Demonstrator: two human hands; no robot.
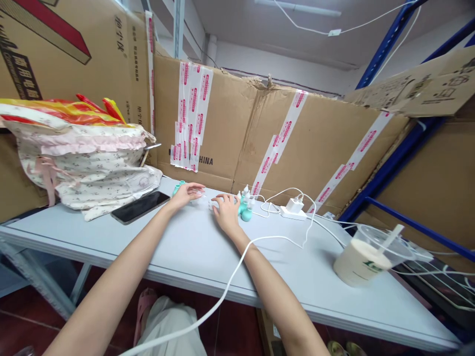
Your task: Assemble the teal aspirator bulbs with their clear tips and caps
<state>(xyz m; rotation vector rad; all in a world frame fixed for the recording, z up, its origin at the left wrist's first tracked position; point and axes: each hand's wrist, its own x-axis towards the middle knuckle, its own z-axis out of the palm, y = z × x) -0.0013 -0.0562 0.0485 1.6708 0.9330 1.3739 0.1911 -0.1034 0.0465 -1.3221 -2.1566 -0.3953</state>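
Note:
My left hand (188, 194) reaches over the back of the table, its fingers stretched out and apart from the thumb. Small clear plastic pieces (202, 201), too faint to name, lie by its fingertips. Teal round-ended pieces (176, 189) stand just behind its wrist. My right hand (226, 213) faces it with fingers spread and slightly curled, beside the clear pieces; whether it touches them I cannot tell. Close to its right side is a cluster of teal bulbs (246, 213) with white pointed tips (245, 190), partly covered by that hand.
A black phone (141, 206) and a floral cloth bag (92, 168) are at the left. A white charger on a power strip (294, 210) stands at the back right. A white cable (237, 269) crosses over my right forearm. A drink cup (361, 262) sits at the right; cardboard (230, 123) walls the back.

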